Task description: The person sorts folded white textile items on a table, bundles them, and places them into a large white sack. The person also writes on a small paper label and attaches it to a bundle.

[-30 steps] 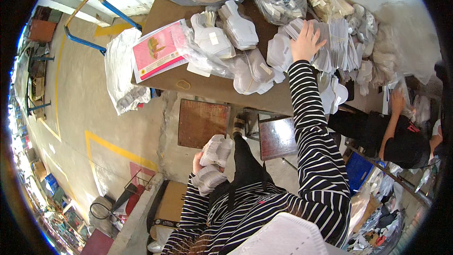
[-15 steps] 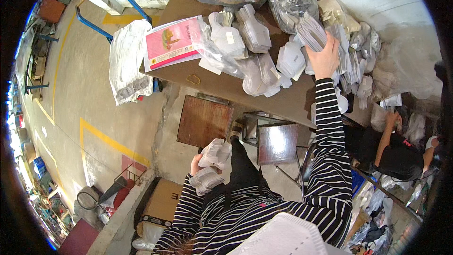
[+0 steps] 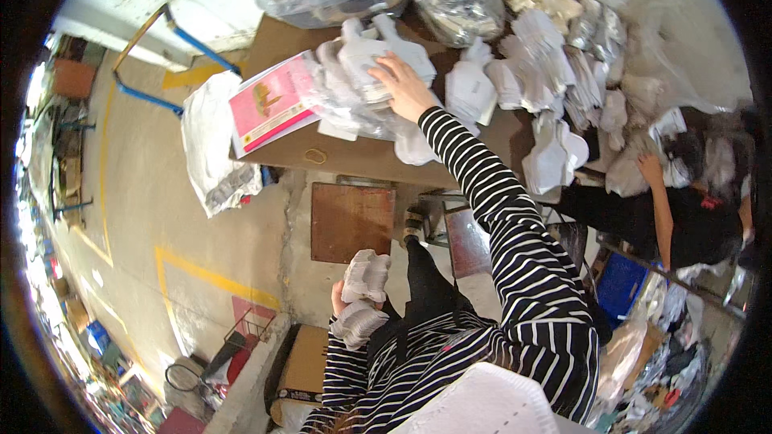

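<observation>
My left hand (image 3: 338, 298), low over my lap, is closed around a thick bundle of white cut-out sheets (image 3: 367, 276) with wavy edges. More of the same bundle bulges out below the fingers, most of which it hides. Across the table (image 3: 507, 143) reaches my right hand (image 3: 404, 88), its fingers stretched and spread at a stack of white bottle-shaped cut-outs (image 3: 362, 56). It touches or hovers just over them; I cannot tell which. Clear plastic partly covers the sheets beside it. Further right lie another upright-looking stack (image 3: 471, 92) and several fanned piles (image 3: 540, 52).
A pink folder (image 3: 269, 104) and a rubber band (image 3: 314, 156) lie at the table's left. Plastic bags (image 3: 458, 2) line the wall. Stools (image 3: 352, 221) stand below. At the right, a co-worker's arm (image 3: 661, 209) reaches toward bagged pieces.
My right hand has let go of the stack at the table's right and moved left to the stacks near the pink folder. My left hand still holds its bundle. The view has shifted slightly.
</observation>
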The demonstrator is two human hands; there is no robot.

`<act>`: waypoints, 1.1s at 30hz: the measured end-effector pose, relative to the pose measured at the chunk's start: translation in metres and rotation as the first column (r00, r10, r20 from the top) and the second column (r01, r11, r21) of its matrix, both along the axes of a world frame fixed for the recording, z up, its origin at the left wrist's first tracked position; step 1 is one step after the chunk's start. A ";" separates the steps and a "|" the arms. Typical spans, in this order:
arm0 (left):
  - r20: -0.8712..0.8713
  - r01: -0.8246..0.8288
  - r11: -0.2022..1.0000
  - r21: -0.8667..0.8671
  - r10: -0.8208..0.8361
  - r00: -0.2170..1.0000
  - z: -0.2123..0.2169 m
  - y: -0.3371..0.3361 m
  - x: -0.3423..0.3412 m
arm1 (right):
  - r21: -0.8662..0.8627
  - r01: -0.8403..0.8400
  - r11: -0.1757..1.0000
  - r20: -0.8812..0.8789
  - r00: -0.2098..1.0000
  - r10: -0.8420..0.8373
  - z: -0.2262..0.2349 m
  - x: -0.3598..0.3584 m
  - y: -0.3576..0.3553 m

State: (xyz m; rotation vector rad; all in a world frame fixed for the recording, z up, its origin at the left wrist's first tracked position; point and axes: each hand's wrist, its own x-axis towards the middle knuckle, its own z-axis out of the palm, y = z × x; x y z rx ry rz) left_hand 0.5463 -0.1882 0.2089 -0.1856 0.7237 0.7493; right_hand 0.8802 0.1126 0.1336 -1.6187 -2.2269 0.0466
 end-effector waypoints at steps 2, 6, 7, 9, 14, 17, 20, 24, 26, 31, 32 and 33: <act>0.104 -0.066 0.996 -0.058 0.072 0.992 -0.006 -0.005 0.003 | -0.096 -0.081 0.992 0.052 0.995 0.086 0.031 0.018 -0.014; 0.026 -0.032 0.995 -0.095 0.034 0.999 -0.008 -0.005 0.007 | 0.051 0.454 0.890 0.189 0.870 -0.455 0.071 0.117 -0.019; 0.026 0.041 0.998 -0.054 -0.040 0.999 -0.015 -0.003 0.009 | 0.138 0.608 0.782 0.173 0.762 -0.624 0.076 0.161 -0.031; -0.017 -0.035 0.992 -0.122 0.034 0.999 -0.004 0.004 0.025 | 0.307 0.789 0.532 0.275 0.462 -0.843 0.076 0.211 -0.047; -0.285 0.047 0.992 0.118 -0.012 0.958 0.002 0.009 0.039 | -0.334 0.837 0.433 -0.166 0.400 -0.901 0.073 0.291 -0.057; -0.109 0.082 0.996 0.034 -0.078 0.991 -0.010 0.014 0.049 | -0.039 0.890 0.454 -0.352 0.413 -0.840 0.049 0.367 -0.086; -0.003 0.058 0.997 -0.051 -0.059 0.998 0.002 0.024 0.049 | -0.114 0.894 0.434 -0.464 0.339 -0.819 0.064 0.302 -0.087; 0.050 0.155 0.985 -0.078 -0.151 0.987 -0.005 0.023 0.043 | -0.089 0.737 0.670 -0.804 0.344 -0.485 0.092 0.231 -0.104; 0.093 0.139 0.986 -0.096 -0.130 0.987 -0.004 0.020 0.037 | -0.214 0.572 0.791 -0.886 0.227 -0.404 0.109 0.179 -0.104; 0.216 0.135 0.984 -0.114 -0.108 0.970 0.001 0.024 0.026 | -0.528 0.016 0.849 -0.848 0.038 -0.528 0.103 0.063 -0.073; 0.226 0.116 0.987 -0.115 -0.087 0.970 -0.004 0.022 0.023 | -0.489 -0.043 0.871 -0.872 0.022 -0.489 0.111 0.031 -0.064; 0.177 0.120 0.986 -0.119 -0.098 0.979 -0.004 0.022 0.019 | -0.449 -0.100 0.888 -0.893 -0.001 -0.451 0.113 0.000 -0.055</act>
